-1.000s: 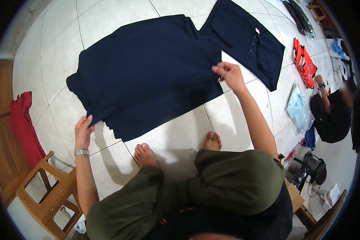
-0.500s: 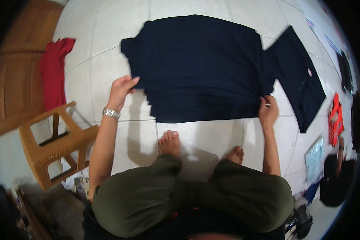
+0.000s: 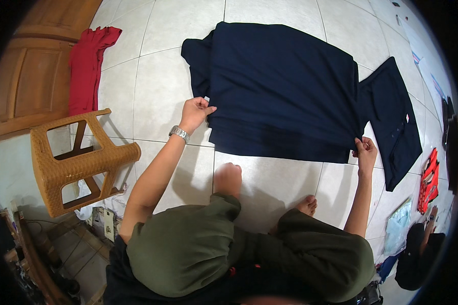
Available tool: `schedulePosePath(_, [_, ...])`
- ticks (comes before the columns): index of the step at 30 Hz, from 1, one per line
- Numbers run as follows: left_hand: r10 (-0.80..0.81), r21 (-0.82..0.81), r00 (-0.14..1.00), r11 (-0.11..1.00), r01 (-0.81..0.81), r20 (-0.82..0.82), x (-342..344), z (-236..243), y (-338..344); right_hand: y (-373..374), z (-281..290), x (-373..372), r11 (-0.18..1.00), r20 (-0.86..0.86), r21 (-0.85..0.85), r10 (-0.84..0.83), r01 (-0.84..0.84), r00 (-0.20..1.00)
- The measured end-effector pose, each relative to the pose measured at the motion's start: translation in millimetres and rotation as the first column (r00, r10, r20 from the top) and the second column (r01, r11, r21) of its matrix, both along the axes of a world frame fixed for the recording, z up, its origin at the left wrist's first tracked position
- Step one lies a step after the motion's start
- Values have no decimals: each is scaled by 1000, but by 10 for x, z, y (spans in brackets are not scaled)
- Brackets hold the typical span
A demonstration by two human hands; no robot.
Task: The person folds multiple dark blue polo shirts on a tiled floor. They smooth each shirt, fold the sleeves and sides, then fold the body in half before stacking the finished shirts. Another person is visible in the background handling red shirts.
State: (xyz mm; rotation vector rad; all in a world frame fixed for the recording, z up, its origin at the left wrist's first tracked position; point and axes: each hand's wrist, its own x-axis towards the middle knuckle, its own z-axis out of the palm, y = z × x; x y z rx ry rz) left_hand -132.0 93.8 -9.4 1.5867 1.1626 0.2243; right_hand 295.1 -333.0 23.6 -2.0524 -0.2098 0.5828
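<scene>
A dark navy garment (image 3: 285, 86) lies spread on the pale tiled floor in front of me, its near part showing several creases. My left hand (image 3: 194, 114), with a metal-banded watch (image 3: 179, 133) on the wrist, pinches the garment's left edge between thumb and fingers. At its near right corner, my right hand (image 3: 365, 151) grips the cloth in closed fingertips. Beyond the right edge extends a narrower navy piece (image 3: 394, 122) with small buttons and a small pale label. Whether it joins the larger cloth I cannot tell.
A brown plastic stool (image 3: 68, 160) lies on its side at the left. Behind it a red garment (image 3: 86, 68) rests by a wooden door (image 3: 38, 81). An orange-red item (image 3: 429, 183) and a clear plastic package (image 3: 398, 229) lie at the right, near another person's dark clothing (image 3: 412, 264).
The view has shifted, so most things sit farther right in it. My left hand has come slightly inward with the garment's edge. Both hands keep hold; my left foot is blurred by motion.
</scene>
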Motion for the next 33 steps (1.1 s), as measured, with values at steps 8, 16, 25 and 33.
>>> schedulePosePath(8, [-131, -288, 991, 949, 129, 14, -13, 718, 365, -37, 520, 167, 950, -103, 278, 174, -139, 979])
schedulePosePath(16, [-191, -311, 981, 931, 192, 32, -196, 654, 429, 88, 564, 97, 910, -86, -192, 358, -368, 930])
schedulePosePath(25, [-51, -280, 967, 952, 123, 249, -301, 645, 462, 22, 406, 94, 940, -81, 300, 194, -161, 978])
schedulePosePath(33, [-180, -220, 982, 962, 164, -51, -169, 439, 128, 59, -308, -376, 946, 515, -321, 223, -56, 827])
